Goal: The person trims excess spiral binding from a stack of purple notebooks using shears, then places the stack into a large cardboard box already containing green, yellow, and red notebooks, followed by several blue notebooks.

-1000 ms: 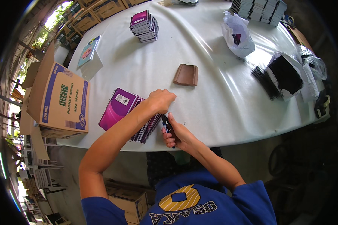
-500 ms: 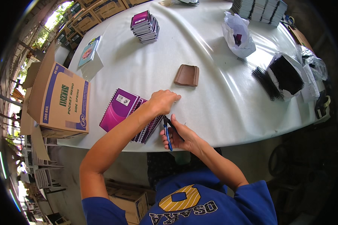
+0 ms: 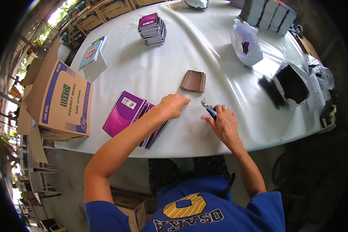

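Observation:
My left hand (image 3: 174,105) is closed, its fingers curled under beside the far end of a stack of purple spiral notebooks (image 3: 154,135); whether it grips anything is hidden. Another purple spiral notebook (image 3: 123,112) lies just left of that stack, partly behind my forearm. In my right hand (image 3: 226,121) is a pair of blue-handled pliers (image 3: 210,111), pointing away to the left. A small curl of wire (image 3: 203,101) shows at the jaws. Just beyond both hands sits a brown curved piece (image 3: 193,81) with raised sides.
An open cardboard box (image 3: 67,98) stands at the left edge. Farther back is a stack of small purple notebooks (image 3: 152,29). To the right are a white plastic bag (image 3: 246,44), black spiral coils (image 3: 272,91) and tall stacked notebooks (image 3: 268,15). A wire scrap (image 3: 190,130) lies in front.
My right hand has moved away from the notebook stack, right and forward, taking the pliers along. A wire curl now shows at the jaws. My left hand has shifted slightly right.

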`<state>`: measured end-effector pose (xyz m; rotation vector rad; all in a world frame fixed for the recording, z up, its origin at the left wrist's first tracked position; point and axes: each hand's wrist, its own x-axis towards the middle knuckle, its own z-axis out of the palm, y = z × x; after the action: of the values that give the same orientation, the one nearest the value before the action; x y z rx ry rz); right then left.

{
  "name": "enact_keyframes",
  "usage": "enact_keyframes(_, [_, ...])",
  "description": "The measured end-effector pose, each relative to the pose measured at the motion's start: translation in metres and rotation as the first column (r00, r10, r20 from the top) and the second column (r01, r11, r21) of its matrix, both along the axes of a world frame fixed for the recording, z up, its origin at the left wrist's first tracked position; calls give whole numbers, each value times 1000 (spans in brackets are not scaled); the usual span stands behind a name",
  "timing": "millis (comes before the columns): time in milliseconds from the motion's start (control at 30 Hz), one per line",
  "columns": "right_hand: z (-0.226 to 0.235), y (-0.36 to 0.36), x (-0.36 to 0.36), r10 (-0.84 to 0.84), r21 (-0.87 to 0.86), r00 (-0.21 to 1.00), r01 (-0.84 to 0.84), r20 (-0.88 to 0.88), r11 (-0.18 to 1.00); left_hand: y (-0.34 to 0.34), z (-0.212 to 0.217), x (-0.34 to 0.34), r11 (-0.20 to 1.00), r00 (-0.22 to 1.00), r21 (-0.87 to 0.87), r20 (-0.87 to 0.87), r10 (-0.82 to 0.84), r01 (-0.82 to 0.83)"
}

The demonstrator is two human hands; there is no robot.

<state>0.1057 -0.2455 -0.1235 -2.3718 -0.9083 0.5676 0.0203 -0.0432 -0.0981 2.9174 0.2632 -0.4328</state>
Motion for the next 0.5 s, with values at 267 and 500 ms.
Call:
enact_keyframes(267, [-13, 49, -16, 534, 268, 739, -658, 410, 704, -15, 77, -10, 977, 941, 47, 282, 185, -206])
enact_keyframes(500, [-60, 95, -23, 646, 277, 559, -826, 520, 491, -29, 124, -84, 963, 756, -94, 602, 258, -254])
